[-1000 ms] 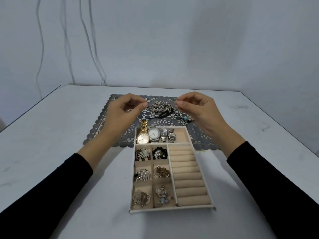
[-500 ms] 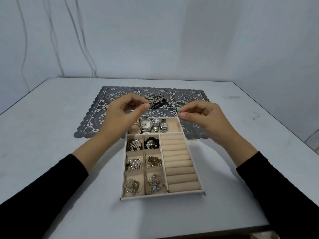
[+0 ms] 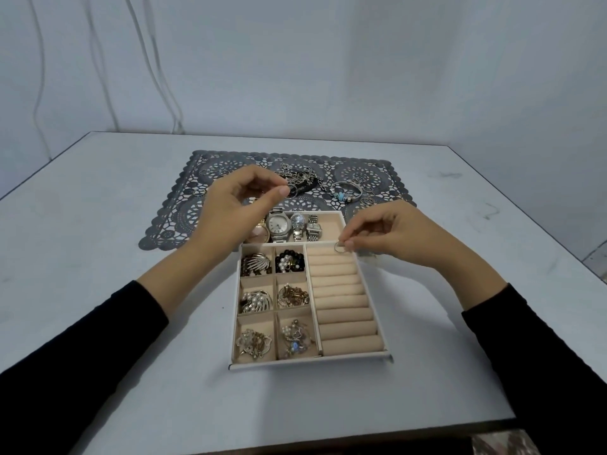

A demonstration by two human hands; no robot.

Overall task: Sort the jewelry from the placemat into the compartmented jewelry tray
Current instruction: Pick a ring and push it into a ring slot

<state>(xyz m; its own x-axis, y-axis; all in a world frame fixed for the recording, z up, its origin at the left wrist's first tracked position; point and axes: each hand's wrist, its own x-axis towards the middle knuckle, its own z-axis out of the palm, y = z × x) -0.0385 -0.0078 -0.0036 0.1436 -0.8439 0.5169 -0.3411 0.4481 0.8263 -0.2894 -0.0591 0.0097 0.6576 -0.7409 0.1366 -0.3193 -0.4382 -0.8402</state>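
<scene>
Fig.: R hand point(image 3: 387, 238) pinches a small ring point(image 3: 339, 247) betw. thumb & forefinger, at far end of the ring-roll section of the jewelry tray point(image 3: 312, 362) on the worktop point(image 3: 98, 257). L hand point(image 3: 236, 208) is raised over the tray's far-left corner, fingers curled, thumb tip beside a 2nd ring point(image 3: 292, 191); whether it grips it can't be told. Watches point(image 3: 278, 224) lie in the far compartment. Chains point(image 3: 297, 174) & bracelet point(image 3: 345, 192) lie on the placemat point(image 3: 170, 231).

Right hand point(image 3: 404, 238) pinches ring point(image 3: 339, 247) over tray point(image 3: 312, 362) rolls; left hand point(image 3: 236, 205) pinches second ring point(image 3: 292, 191)

Left hand point(image 3: 236, 208) and right hand point(image 3: 391, 238) crowd the far tray point(image 3: 312, 364) end, perhaps touching; flanking table point(image 3: 108, 257) lies open.
</scene>
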